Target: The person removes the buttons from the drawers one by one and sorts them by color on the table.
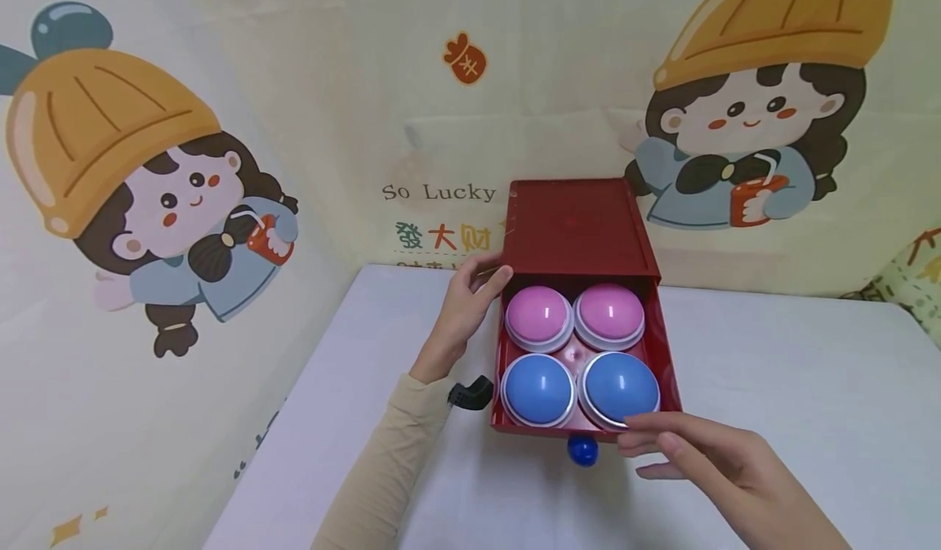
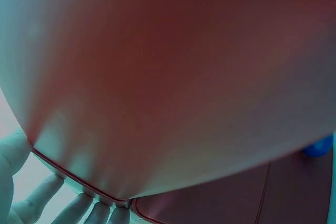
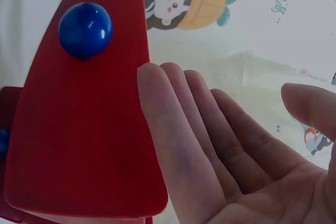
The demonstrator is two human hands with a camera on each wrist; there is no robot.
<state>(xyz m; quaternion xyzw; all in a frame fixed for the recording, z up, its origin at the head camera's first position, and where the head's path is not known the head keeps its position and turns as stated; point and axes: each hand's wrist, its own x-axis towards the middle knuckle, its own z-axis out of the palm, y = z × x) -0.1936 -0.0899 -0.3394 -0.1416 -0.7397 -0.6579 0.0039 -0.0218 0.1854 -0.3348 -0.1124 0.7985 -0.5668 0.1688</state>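
Note:
A red box (image 1: 573, 227) has its drawer (image 1: 666, 354) pulled out toward me. Inside lie two pink-domed round pieces (image 1: 539, 315) at the back and two blue-domed ones (image 1: 540, 388) in front, all with white rims. A blue ball knob (image 1: 583, 451) sits on the drawer front. My left hand (image 1: 463, 309) rests against the box's left side near its upper edge; in the left wrist view its fingers (image 2: 44, 195) line that edge. By the drawer's front right corner is my right hand (image 1: 713, 460), its fingers (image 3: 163, 114) extended beside the red front panel (image 3: 89, 129) and holding nothing.
The box stands on a white table (image 1: 779, 370) against a cream cloth backdrop (image 1: 345, 109) printed with cartoon children and lettering. A black strap-like piece (image 1: 470, 393) shows at my left wrist, close to the drawer's left side.

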